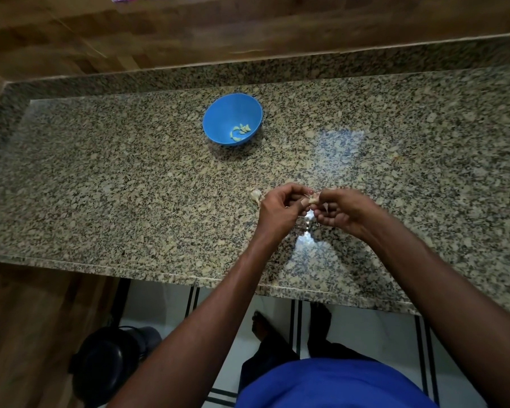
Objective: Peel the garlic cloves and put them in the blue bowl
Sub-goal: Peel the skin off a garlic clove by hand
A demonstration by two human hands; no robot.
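Note:
A blue bowl stands on the granite counter, with several peeled garlic cloves lying at its bottom. Nearer to me, my left hand and my right hand meet above the counter. Both pinch one garlic clove between their fingertips, and thin bits of skin hang from it. Just left of my left hand, a pale piece of unpeeled garlic lies on the counter.
The speckled granite counter has a raised back edge against a wooden wall. Its front edge runs below my forearms. A dark round pot sits on the tiled floor at lower left.

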